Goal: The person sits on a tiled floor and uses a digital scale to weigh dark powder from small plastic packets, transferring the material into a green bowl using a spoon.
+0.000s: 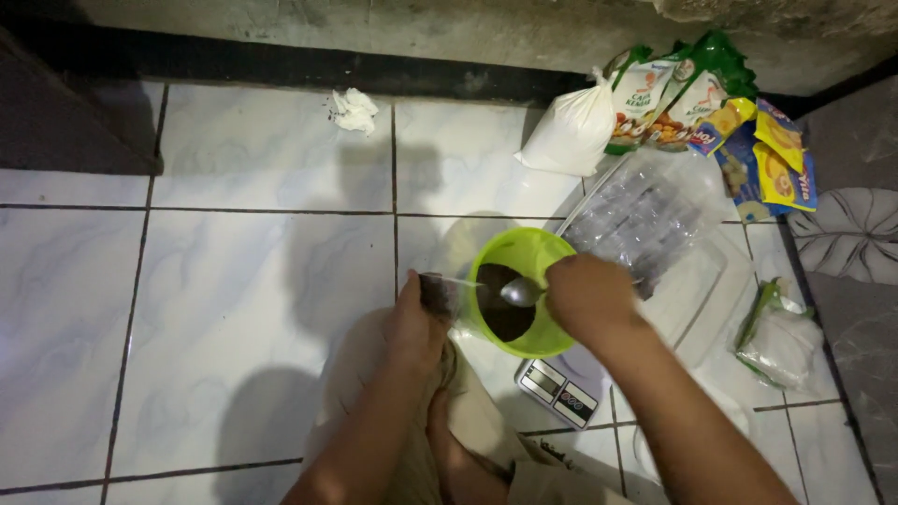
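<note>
A person crouched on a white marbled tile floor works over a lime-green plastic cup that sits on a small grey digital kitchen scale. The right hand is closed around the handle of a metal spoon, whose bowl hangs just inside the cup's rim above a dark brown mass in the bottom. The left hand pinches a small clear plastic pouch with dark contents at its base, held just beside the cup's left wall, its mouth turned toward the rim.

Open floor stretches well to the left and toward the wall, broken only by dark grout lines and a crumpled white tissue near the black skirting. The right side is crowded: a clear plastic tray lies behind and beside the cup, a glossy stack of clear small bags on top of it, a knotted white bag of powder further back, green printed sachets and yellow-and-blue biscuit packs against the rough concrete wall. A soft clear bag with green trim lies near the tray's right edge, at the border of a grey patterned mat. The light is dim, with shadows across the glossy tiles.
</note>
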